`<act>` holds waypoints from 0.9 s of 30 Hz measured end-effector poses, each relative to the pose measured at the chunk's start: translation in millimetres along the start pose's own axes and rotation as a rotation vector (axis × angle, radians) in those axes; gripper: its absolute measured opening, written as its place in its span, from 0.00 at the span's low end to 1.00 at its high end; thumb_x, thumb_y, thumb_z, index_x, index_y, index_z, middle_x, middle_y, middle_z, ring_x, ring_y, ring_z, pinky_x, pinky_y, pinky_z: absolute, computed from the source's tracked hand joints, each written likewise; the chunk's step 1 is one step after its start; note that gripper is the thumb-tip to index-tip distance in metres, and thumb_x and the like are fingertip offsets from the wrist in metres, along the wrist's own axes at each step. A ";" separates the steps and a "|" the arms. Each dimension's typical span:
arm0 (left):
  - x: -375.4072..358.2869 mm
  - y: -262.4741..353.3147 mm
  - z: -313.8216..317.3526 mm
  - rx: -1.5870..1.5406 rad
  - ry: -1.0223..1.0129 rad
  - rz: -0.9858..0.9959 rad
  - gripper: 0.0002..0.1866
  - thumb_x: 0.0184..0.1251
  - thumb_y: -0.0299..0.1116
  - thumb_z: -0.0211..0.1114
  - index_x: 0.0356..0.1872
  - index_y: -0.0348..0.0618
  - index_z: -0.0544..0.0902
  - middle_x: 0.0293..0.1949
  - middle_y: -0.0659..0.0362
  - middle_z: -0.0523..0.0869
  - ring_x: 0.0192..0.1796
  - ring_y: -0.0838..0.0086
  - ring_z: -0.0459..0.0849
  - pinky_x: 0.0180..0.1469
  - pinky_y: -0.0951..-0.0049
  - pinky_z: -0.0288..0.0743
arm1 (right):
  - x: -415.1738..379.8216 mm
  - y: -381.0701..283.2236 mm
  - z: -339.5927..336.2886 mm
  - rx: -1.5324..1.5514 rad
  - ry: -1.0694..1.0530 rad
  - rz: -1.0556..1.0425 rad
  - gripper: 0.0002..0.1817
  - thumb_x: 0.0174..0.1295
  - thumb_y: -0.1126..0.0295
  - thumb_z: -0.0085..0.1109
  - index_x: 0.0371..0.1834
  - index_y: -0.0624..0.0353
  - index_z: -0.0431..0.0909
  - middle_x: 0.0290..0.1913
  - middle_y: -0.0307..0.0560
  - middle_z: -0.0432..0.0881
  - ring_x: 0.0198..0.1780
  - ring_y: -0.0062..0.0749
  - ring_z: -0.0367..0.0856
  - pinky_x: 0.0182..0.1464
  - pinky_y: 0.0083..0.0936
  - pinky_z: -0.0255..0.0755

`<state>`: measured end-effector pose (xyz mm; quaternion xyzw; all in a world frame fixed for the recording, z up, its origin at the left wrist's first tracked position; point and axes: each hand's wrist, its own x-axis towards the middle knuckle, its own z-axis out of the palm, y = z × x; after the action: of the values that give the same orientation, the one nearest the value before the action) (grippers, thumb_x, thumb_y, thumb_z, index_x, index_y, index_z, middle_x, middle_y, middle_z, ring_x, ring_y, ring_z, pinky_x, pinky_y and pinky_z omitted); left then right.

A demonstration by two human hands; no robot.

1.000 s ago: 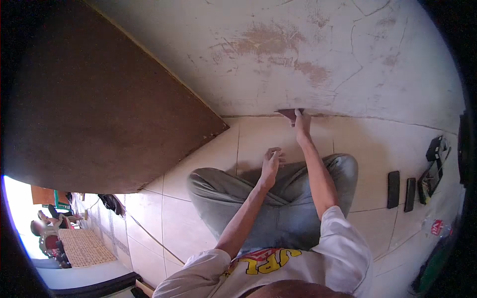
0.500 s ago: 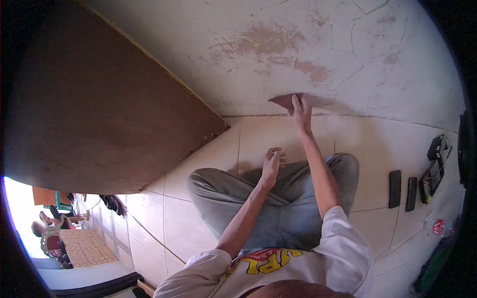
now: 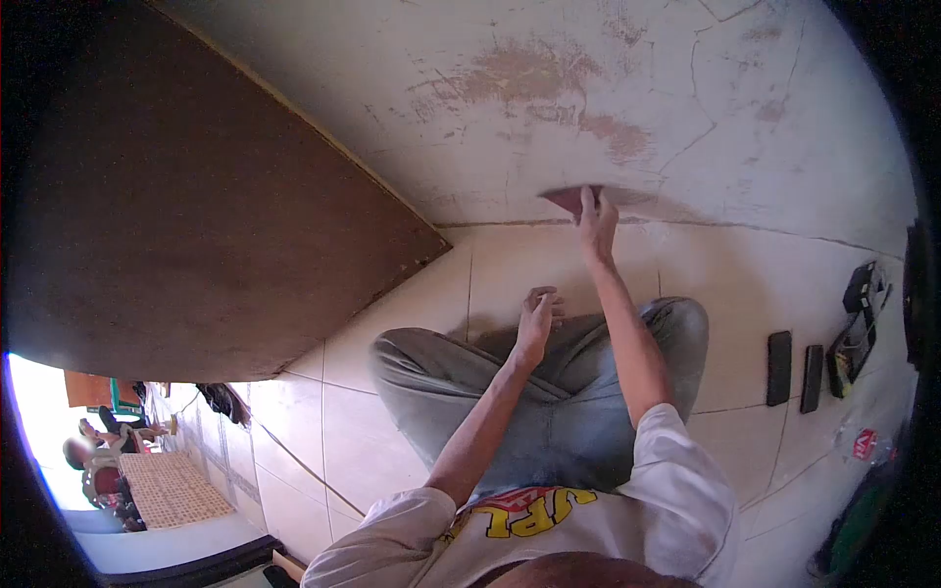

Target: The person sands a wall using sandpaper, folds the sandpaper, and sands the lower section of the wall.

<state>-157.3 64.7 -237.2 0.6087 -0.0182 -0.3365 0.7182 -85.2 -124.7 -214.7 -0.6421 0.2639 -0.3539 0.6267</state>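
Note:
My right hand grips a dark red sheet of sandpaper and presses it to the bottom of the white wall, just above the floor joint. Part of the sheet lies behind the fingers, and its right side is blurred. Worn reddish-brown patches and thin cracks mark the wall higher up. Over my crossed legs hangs my left hand, its fingers loosely bent and apart with nothing in them.
A large dark brown panel stands at the left. On the tiled floor at the right lie two black phone-like objects, a black case and a clear plastic bag. Far left, another person sits near a woven surface.
My right hand and the sandpaper have shifted slightly to the right along the wall's base. The left hand stays nearly in place.

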 end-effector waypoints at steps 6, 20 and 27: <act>4.8 -0.4 -0.5 -0.012 -0.011 -0.007 0.18 0.72 0.42 0.51 0.53 0.40 0.71 0.45 0.52 0.80 0.41 0.68 0.80 0.42 0.67 0.76 | -7.2 15.3 -2.3 0.117 0.089 0.287 0.18 0.63 0.60 0.56 0.47 0.64 0.75 0.31 0.51 0.80 0.30 0.38 0.79 0.27 0.30 0.74; 3.4 0.7 2.2 -0.010 0.039 -0.058 0.15 0.72 0.39 0.49 0.52 0.42 0.73 0.43 0.55 0.81 0.38 0.72 0.80 0.38 0.73 0.74 | -5.0 29.4 3.1 0.099 0.064 0.331 0.12 0.65 0.61 0.54 0.33 0.59 0.73 0.31 0.38 0.75 0.29 0.19 0.71 0.21 0.19 0.65; 2.5 -1.2 0.7 -0.033 0.001 0.007 0.14 0.71 0.38 0.50 0.51 0.43 0.73 0.43 0.54 0.81 0.38 0.73 0.80 0.38 0.73 0.74 | -14.2 -25.5 8.0 0.335 -0.065 0.166 0.10 0.66 0.62 0.56 0.32 0.57 0.74 0.24 0.36 0.74 0.19 0.18 0.68 0.19 0.20 0.63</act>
<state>-156.2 62.8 -239.0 0.5968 -0.0144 -0.3338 0.7295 -90.3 -106.8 -190.9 -0.5160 0.2329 -0.3191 0.7600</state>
